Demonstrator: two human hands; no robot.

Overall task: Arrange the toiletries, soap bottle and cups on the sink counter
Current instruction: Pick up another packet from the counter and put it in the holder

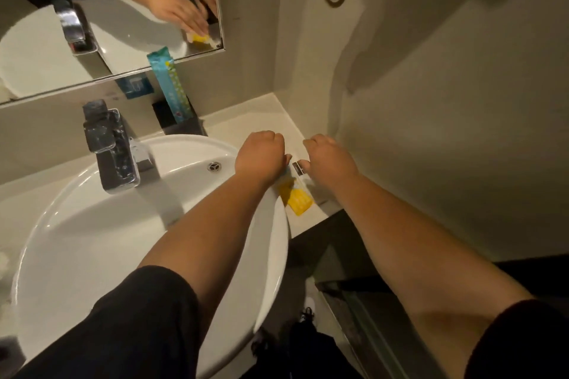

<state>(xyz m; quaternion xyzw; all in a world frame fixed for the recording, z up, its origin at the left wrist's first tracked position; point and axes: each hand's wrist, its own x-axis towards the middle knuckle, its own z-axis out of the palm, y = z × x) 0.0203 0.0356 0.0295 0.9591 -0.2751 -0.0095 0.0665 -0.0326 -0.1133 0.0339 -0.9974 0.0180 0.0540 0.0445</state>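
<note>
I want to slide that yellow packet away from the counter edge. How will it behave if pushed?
The yellow packet lies flat on the counter, so it will probably slide, not roll. It looks like a thin, glossy sachet, so likely light and a bit slippery. It sits between the basin rim and the front edge, so a careless push might tip it off.

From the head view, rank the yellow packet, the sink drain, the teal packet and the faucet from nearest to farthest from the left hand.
From the left hand:
1. Yellow packet, on the counter just below the wrist.
2. Sink drain, in the basin to its left.
3. Teal packet, upright by the mirror behind.
4. Faucet, far left at the basin's back.
</note>
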